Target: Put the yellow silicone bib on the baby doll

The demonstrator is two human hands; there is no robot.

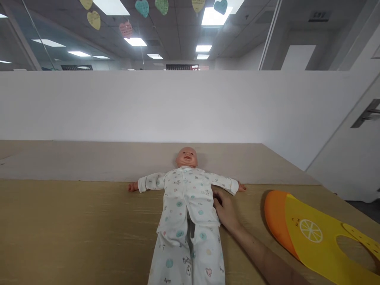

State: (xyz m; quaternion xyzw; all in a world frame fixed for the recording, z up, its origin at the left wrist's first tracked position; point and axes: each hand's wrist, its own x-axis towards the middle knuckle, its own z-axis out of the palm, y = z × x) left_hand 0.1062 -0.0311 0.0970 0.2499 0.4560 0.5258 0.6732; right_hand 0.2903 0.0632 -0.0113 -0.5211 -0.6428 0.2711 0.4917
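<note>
A baby doll [187, 156] lies on its back with its head away from me and both arms stretched out sideways. It wears a white pyjama top [184, 198] printed with small animals and coloured dots, and matching trousers [208, 257]. The top's lower front edges part over the trousers. My right hand [225, 209] rests on the table against the doll's side, under its outstretched arm. Its thumb and forefinger are apart and bent towards the top, with nothing visible between them; the other fingers are mostly hidden. My left hand is out of the picture.
A yellow and orange silicone bib [311, 233] with a citrus-slice print lies on the wooden table [74, 229] at right. A greyish strip [89, 158] runs along the back, below a white partition [133, 107] with glass above. A door handle [366, 113] shows at far right.
</note>
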